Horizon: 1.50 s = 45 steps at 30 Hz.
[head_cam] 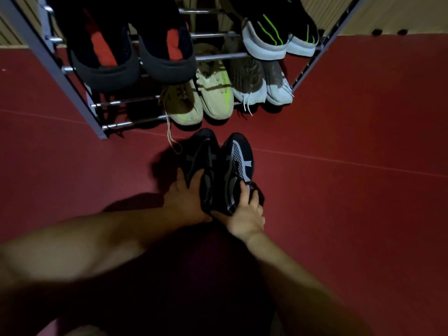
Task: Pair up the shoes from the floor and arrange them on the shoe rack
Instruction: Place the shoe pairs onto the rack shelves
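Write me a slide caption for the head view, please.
Left hand and right hand hold a dark sneaker pair before the shoe rack.

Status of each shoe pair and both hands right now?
Dark grey pair: off rack, side by side
Left hand: grips its left shoe
Right hand: grips its right shoe
Red-tongued pair: racked, higher up
Green-striped pair: racked, higher up
Beige pair: racked, lower tier
Grey-white pair: racked, lower tier

floor (351, 226): dark red, thin pale seams | wall (400, 13): beige (ribbed at left) | light: dim
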Each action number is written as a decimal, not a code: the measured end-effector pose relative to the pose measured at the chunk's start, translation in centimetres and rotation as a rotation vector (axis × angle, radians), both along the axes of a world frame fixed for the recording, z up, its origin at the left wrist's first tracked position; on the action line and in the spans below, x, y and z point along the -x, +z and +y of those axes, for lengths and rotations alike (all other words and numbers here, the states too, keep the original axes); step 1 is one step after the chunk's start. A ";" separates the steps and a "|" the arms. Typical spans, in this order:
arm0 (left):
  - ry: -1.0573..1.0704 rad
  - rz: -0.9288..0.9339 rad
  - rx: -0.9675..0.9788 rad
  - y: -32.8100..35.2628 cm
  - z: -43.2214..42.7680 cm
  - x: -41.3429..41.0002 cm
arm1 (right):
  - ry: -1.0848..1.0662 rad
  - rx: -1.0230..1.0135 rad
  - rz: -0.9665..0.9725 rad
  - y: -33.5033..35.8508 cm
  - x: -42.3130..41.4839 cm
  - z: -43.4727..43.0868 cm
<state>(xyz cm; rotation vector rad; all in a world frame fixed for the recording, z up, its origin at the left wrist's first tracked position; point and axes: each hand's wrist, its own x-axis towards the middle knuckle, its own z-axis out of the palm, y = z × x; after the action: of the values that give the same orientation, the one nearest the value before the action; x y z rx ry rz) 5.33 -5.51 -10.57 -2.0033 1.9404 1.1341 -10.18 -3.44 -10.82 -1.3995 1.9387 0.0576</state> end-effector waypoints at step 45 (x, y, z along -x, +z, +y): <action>0.931 -0.119 0.338 1.2 -13.5 -11.4 | -0.014 0.713 -0.354 -0.5 -4.1 -6.5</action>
<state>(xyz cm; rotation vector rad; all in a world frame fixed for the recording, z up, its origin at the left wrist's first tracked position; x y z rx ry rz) 16.77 -19.02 -9.33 -3.2170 1.1605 0.7737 -6.05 -9.98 -11.27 -1.6842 1.7269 -0.9064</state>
